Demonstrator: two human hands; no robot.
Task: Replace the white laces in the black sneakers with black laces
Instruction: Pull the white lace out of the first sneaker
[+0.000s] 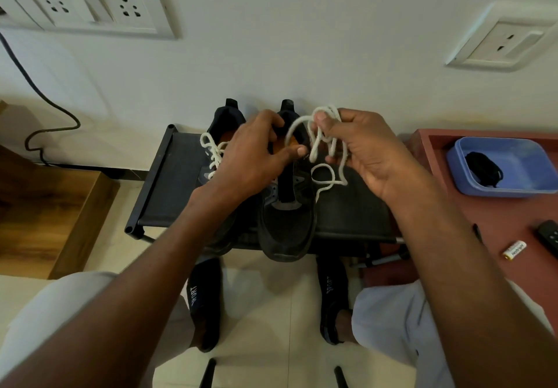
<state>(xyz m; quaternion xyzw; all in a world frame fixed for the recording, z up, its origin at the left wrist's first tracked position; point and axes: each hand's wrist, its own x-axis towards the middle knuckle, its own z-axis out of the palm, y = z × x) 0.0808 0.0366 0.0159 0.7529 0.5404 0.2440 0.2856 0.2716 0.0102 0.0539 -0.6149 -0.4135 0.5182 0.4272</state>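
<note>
White wall [302, 55] at the back, with two socket plates: a large one [87, 4] upper left, a smaller one [501, 42] upper right. A black cable [39, 98] trails down the wall at left. Wooden furniture [45, 206] sits low on the left.

Red-brown table [498, 236] at right. On it: a blue tray [501, 167] holding a bundle of black laces [483, 169], a battery [514, 249] nearer the front edge, and part of a black remote [549, 236] at the frame's right edge.

Centre: a black fabric rack [172, 182] against the wall, carrying two black sneakers side by side, toes toward the camera. Left sneaker [225, 122] keeps its white lace [213, 153] threaded (most of this shoe is hidden behind the left forearm). Right sneaker [287, 227] has bare eyelets as far as can be seen.

Left hand [250, 161] grips the right sneaker at its opening, fingers curled over the collar, thumb across the tongue.

Right hand [371, 155] is raised just beside that sneaker, fingers clenched on a loose white lace [324, 158]; its loops drape over the fingers and hang down onto the rack beside the shoe.

Below, two feet in black socks [205, 300] rest on the pale tiled floor [271, 312].
</note>
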